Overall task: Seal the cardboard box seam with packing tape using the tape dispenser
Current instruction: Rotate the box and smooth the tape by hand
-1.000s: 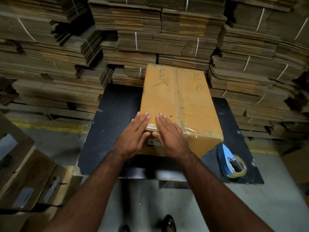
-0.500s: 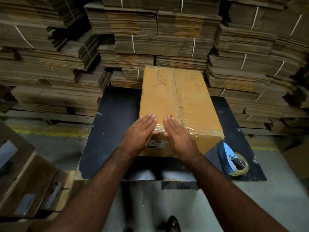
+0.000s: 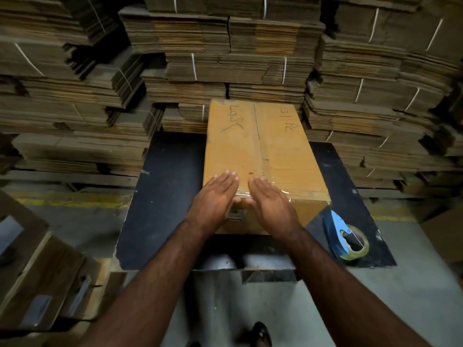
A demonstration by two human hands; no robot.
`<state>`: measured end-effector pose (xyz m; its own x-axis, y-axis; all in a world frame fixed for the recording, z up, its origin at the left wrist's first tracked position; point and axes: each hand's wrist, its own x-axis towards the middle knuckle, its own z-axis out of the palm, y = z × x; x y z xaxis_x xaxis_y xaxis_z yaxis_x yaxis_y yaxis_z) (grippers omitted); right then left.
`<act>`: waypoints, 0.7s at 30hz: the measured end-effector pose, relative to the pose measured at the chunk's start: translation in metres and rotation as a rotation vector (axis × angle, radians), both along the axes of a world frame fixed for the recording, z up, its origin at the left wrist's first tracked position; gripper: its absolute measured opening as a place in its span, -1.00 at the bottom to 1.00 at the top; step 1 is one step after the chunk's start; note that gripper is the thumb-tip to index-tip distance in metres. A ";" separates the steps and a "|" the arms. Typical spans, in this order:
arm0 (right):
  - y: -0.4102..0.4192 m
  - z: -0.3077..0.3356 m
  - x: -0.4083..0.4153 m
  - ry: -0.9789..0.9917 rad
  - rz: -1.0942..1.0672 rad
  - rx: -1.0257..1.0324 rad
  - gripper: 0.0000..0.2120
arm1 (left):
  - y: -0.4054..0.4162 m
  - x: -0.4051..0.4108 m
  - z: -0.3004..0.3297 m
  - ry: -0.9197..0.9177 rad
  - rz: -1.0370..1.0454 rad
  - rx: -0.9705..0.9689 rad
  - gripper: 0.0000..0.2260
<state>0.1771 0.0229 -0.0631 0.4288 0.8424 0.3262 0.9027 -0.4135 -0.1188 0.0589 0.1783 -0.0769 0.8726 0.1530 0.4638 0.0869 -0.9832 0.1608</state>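
Observation:
A closed cardboard box [image 3: 275,151] with handwriting on its flaps lies on a black table [image 3: 170,196]. Its centre seam runs away from me, with clear tape along the near part and across the near edge. My left hand [image 3: 215,199] and my right hand [image 3: 270,201] lie flat side by side over the box's near edge, fingers straight, pressing on the taped top. The blue tape dispenser [image 3: 347,237] with its roll lies on the table at the near right, apart from both hands.
Tall stacks of bundled flat cardboard [image 3: 225,58] wall in the far side and both flanks. More boxes [image 3: 37,271] stand on the floor at the near left. A shoe [image 3: 260,334] shows on the grey floor below the table's near edge.
Both hands have slid slightly further up the box top, staying flat on the tape. The box and the dispenser have not moved.

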 end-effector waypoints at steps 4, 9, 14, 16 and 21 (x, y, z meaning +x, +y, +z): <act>-0.001 -0.018 0.009 0.011 0.055 -0.002 -0.57 | 0.004 -0.005 -0.002 0.077 -0.099 -0.085 -0.25; -0.017 0.000 0.000 -0.009 0.134 0.091 -0.63 | 0.009 -0.010 0.009 0.118 -0.175 -0.168 -0.40; -0.017 0.005 0.022 0.106 -0.024 -0.020 -0.44 | -0.022 0.020 0.009 0.142 0.034 -0.058 -0.49; -0.019 -0.006 0.028 0.064 0.008 -0.046 -0.42 | -0.025 0.026 0.003 0.119 0.026 0.008 -0.52; -0.035 -0.011 0.038 0.004 0.066 -0.013 -0.60 | -0.011 0.012 0.007 0.141 -0.168 -0.115 -0.24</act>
